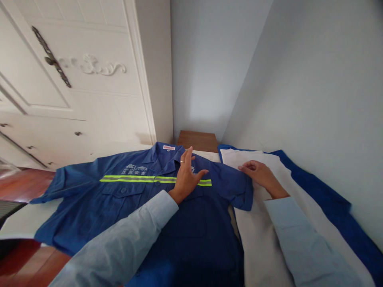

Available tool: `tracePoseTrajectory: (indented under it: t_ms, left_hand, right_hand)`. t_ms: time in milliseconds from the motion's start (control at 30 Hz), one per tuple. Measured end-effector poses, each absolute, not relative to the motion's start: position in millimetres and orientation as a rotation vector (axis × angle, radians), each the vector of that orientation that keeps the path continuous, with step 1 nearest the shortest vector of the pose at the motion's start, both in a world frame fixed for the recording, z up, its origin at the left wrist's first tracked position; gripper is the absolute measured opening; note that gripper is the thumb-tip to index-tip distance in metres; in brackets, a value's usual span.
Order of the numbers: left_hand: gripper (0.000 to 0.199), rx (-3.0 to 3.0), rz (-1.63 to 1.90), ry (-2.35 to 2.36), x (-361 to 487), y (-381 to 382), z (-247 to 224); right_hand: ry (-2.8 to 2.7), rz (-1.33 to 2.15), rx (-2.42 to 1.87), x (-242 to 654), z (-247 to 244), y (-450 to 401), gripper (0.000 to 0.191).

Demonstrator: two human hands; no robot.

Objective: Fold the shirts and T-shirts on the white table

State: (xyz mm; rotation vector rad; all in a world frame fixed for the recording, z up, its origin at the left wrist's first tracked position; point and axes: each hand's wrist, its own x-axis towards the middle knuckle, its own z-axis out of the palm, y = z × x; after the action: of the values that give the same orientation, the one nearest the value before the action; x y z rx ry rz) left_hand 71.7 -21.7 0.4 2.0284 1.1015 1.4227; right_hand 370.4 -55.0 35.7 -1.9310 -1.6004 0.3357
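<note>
The blue shirt [119, 211] lies across the lower centre of the frame. My left hand [186, 176], fingers spread wide, is over its front; my right hand [259, 175] pinches the sleeve [229, 179] near its top edge. Best to draw outward gently, keeping it flat.

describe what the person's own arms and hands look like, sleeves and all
Both arms wear long, pale blue sleeves: the left sleeve ends in a cuff at the wrist, and the right sleeve looks plain. The left hand wears a thin ring; none shows on the right hand. No gloves.
</note>
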Motion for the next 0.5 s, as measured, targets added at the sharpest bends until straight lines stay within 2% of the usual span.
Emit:
tracePoseTrajectory:
  t_ms: [100,233,367,500]
  left_hand:
    - [0.078,2.005,1.355,1.144,72,-23,-3]
    - [0.062,2.001,1.273,1.17,73,-24,-5]
    - [0.055,2.105,1.087,1.23,74,-25,-4]
    - [0.047,2.376,0.823,1.276,74,-28,-2]
  right_hand:
    - [-1.725,0.411,-2.036,373,35,-59,0.039]
    - [-1.727,0.372,-2.176,380,36,-64,0.046]
    - [-1.772,0.439,-2.225,384,42,-67,0.041]
    - [-1.771,0.569,-2.003,382,45,-67,0.033]
